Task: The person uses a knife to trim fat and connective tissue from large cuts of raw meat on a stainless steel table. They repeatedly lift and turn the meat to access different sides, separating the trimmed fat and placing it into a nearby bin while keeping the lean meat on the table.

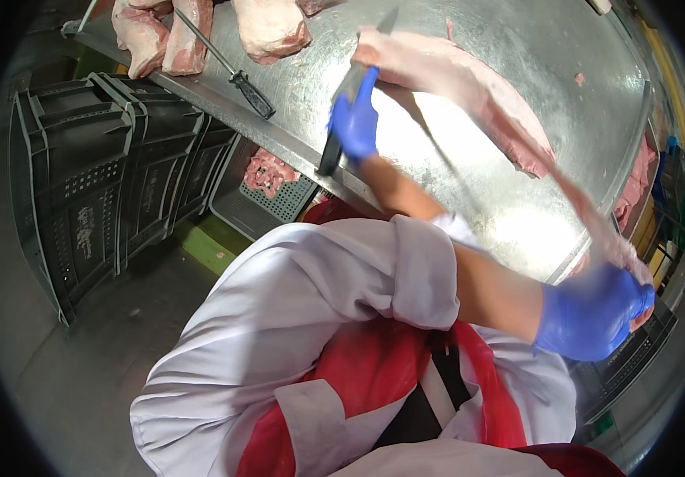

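Note:
My forearms cross, the left one over the right. My right hand (356,119), in a blue glove, grips a knife (330,153) by its black handle, index finger stretched forward. The blade points away from me, and its middle is hidden at the left end of a long piece of pale pink meat (446,71) on the metal table (469,191). At the right, my left hand (593,318), also gloved in blue, is closed on a narrow strip of meat (581,203). The strip is drawn taut toward me and blurred by motion; where it meets the long piece is unclear.
Thick meat cuts (271,32) lie at the far left, with a sharpening steel (231,71) beside them. Below the table edge, a grey crate (239,195) holds meat trimmings (268,172). Dark stacked crates (80,183) stand left. More meat (635,187) lies beyond the right edge.

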A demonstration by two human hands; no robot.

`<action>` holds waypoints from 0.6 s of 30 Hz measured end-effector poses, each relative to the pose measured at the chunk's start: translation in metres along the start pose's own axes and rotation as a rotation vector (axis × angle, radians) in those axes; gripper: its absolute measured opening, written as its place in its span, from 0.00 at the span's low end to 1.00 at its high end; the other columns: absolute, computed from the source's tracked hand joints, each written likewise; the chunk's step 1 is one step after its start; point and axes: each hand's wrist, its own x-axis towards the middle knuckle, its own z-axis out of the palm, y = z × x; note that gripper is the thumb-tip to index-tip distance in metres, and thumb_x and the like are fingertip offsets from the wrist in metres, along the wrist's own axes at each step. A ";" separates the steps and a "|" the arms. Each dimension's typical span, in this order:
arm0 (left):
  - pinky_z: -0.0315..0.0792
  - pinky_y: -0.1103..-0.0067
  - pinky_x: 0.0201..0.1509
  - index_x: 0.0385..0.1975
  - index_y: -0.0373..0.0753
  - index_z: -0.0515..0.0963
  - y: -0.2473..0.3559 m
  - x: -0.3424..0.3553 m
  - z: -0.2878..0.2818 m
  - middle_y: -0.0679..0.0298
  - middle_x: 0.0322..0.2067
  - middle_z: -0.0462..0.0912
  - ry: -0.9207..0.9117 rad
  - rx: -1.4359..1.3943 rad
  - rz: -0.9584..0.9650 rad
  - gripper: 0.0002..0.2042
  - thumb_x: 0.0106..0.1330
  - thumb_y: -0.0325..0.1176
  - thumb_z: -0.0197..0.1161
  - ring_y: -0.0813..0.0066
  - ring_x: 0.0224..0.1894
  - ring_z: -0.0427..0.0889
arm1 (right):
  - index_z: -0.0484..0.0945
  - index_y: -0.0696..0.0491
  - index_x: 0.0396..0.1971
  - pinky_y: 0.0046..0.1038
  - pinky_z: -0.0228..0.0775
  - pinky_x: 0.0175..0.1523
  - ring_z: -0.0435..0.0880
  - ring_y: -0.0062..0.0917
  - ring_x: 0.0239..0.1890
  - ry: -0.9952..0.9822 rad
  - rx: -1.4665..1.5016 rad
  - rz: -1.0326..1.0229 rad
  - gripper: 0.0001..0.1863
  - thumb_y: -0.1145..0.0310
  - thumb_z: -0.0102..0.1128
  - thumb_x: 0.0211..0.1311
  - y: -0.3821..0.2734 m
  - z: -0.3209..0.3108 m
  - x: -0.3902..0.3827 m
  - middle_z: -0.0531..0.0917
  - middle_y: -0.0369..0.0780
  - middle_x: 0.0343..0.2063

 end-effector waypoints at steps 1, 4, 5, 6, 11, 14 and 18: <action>0.76 0.75 0.37 0.42 0.30 0.80 0.018 -0.012 0.033 0.59 0.38 0.85 0.241 0.584 -0.035 0.13 0.73 0.33 0.51 0.69 0.35 0.82 | 0.31 0.55 0.76 0.35 0.77 0.26 0.83 0.32 0.21 0.070 0.086 0.003 0.45 0.68 0.48 0.68 0.000 -0.011 0.048 0.82 0.49 0.28; 0.72 0.71 0.34 0.29 0.34 0.76 0.087 -0.009 0.057 0.60 0.27 0.80 0.597 0.584 0.040 0.15 0.70 0.38 0.48 0.65 0.30 0.81 | 0.37 0.53 0.76 0.32 0.75 0.24 0.77 0.26 0.19 0.199 0.210 -0.057 0.41 0.74 0.47 0.68 -0.034 0.003 0.040 0.77 0.42 0.24; 0.71 0.70 0.32 0.32 0.35 0.78 0.056 0.026 0.017 0.61 0.26 0.80 0.339 0.182 -0.010 0.11 0.70 0.34 0.50 0.63 0.30 0.81 | 0.39 0.47 0.77 0.31 0.76 0.25 0.78 0.26 0.20 0.103 0.222 -0.043 0.42 0.74 0.48 0.68 -0.033 0.023 -0.002 0.78 0.42 0.25; 0.71 0.70 0.32 0.34 0.36 0.78 0.046 0.046 -0.001 0.62 0.26 0.80 0.218 0.183 -0.006 0.10 0.71 0.34 0.52 0.62 0.31 0.81 | 0.40 0.42 0.78 0.30 0.76 0.26 0.79 0.25 0.21 0.010 0.236 -0.024 0.42 0.74 0.48 0.68 -0.032 0.037 -0.039 0.80 0.43 0.25; 0.75 0.74 0.36 0.42 0.38 0.80 0.082 0.096 0.063 0.64 0.28 0.82 -0.037 1.291 0.123 0.13 0.72 0.40 0.55 0.67 0.35 0.82 | 0.48 0.42 0.77 0.31 0.78 0.32 0.82 0.25 0.22 -0.424 -0.090 -0.130 0.41 0.71 0.52 0.64 -0.022 -0.016 -0.073 0.83 0.42 0.24; 0.74 0.75 0.36 0.42 0.38 0.78 0.128 0.036 0.051 0.63 0.28 0.81 0.133 1.267 -0.017 0.12 0.71 0.41 0.57 0.67 0.34 0.81 | 0.49 0.41 0.77 0.32 0.78 0.34 0.81 0.24 0.22 -0.626 -0.273 -0.165 0.41 0.70 0.52 0.65 -0.022 -0.090 -0.111 0.82 0.41 0.24; 0.73 0.76 0.35 0.43 0.37 0.76 0.160 -0.057 0.026 0.62 0.29 0.80 0.508 1.068 -0.318 0.13 0.70 0.41 0.60 0.67 0.33 0.79 | 0.56 0.39 0.75 0.29 0.77 0.42 0.85 0.30 0.32 -0.746 -0.436 0.037 0.33 0.66 0.48 0.71 -0.015 -0.238 -0.211 0.84 0.49 0.33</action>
